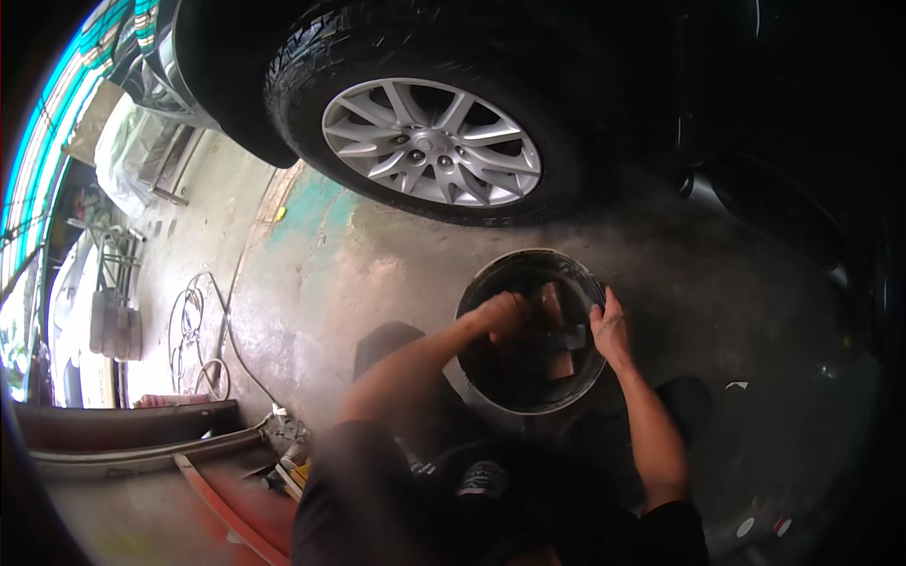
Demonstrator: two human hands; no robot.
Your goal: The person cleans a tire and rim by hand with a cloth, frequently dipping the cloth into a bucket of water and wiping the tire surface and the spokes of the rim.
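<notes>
A round black bucket (488, 265) stands on the floor before me, its inside dark. My left hand (504, 315) is inside its mouth on the left, blurred, with the fingers curled. Whether it holds anything is hidden. My right hand (610, 329) grips the bucket's right rim, with a thin chain or band at the wrist. Within the bucket lie a reddish-brown block (552, 305) and a second brown block (560, 366). Between these two shows a dark grey piece (575, 337), too dim to name.
Just beyond the bucket is a vehicle's tyre (297, 113) with a silver alloy wheel (432, 141). On the concrete floor (304, 283) at left lies a coiled hose (187, 332). A red metal bar (230, 506) and a dark panel (127, 428) are at lower left.
</notes>
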